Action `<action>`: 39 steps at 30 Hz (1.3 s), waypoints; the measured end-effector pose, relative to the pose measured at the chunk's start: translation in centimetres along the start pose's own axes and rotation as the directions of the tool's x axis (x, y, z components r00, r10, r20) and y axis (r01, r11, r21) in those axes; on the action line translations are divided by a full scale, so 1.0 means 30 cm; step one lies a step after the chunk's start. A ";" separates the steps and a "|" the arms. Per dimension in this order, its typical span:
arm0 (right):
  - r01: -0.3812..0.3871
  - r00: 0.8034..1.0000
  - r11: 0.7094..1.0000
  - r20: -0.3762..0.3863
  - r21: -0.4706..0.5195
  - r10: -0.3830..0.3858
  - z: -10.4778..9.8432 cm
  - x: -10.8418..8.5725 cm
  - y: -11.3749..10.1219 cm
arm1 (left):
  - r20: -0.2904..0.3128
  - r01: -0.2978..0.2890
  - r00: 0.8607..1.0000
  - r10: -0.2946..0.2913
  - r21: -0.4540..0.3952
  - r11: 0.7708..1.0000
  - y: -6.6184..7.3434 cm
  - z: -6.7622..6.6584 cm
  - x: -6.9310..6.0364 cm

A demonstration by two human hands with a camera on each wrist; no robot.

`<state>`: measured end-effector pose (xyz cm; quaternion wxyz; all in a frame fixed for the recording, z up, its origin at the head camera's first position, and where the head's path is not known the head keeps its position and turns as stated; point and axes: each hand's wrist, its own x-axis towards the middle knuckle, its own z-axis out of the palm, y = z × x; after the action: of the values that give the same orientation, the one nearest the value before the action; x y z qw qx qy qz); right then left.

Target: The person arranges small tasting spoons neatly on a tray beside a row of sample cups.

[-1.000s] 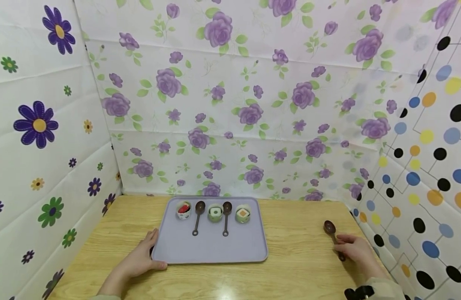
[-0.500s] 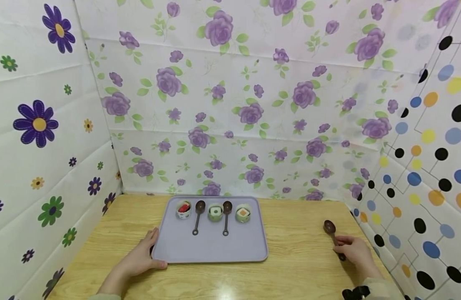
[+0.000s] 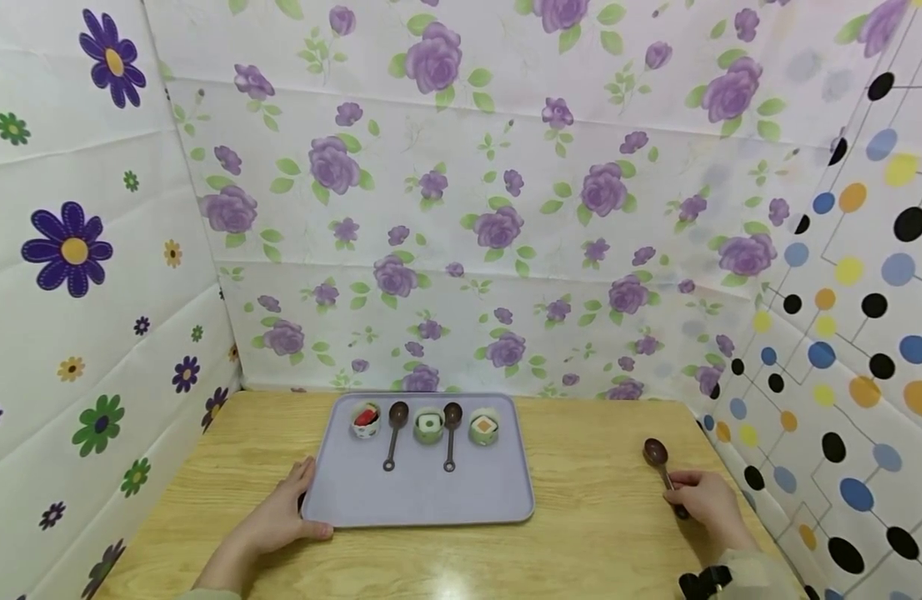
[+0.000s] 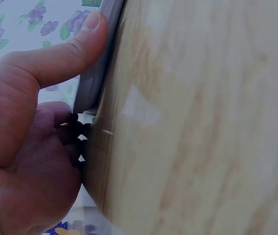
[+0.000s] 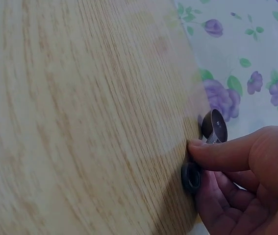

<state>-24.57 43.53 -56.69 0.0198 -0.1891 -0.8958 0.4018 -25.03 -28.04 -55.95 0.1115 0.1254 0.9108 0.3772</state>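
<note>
My left hand holds the front left corner of the lavender tray, thumb along its front edge and fingers at its left side. In the left wrist view the thumb lies against the grey rim of the tray. Far to the right, my right hand pinches the handle of a dark brown spoon lying on the table. Its bowl points toward the back; the right wrist view shows the spoon's bowl beyond the thumb and a ring at the handle's end.
On the tray, a cup with red pieces, a green cup and another cup stand in a row. Between them lie a brown spoon and a second spoon. Patterned cloth walls bound the wooden table.
</note>
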 end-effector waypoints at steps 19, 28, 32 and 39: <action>-0.047 0.998 0.999 0.027 -0.020 0.048 0.007 0.007 -0.022 | -0.005 0.023 1.000 -0.023 0.002 1.000 0.002 -0.005 0.000; -0.038 0.999 0.999 0.023 -0.011 0.038 0.004 0.005 -0.012 | -0.008 0.005 1.000 -0.005 0.006 1.000 0.002 -0.005 -0.005; -0.034 0.999 0.999 0.013 -0.022 0.034 0.001 0.003 -0.013 | -0.008 0.001 1.000 -0.001 0.004 1.000 -0.001 -0.006 -0.004; -0.027 1.000 0.998 0.005 -0.052 0.028 -0.013 -0.006 -0.003 | -0.001 0.006 1.000 -0.006 0.005 1.000 0.005 -0.002 -0.001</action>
<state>-24.36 43.70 -56.35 0.0070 -0.2007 -0.9033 0.3792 -25.01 -27.99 -55.80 0.1118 0.1230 0.9121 0.3747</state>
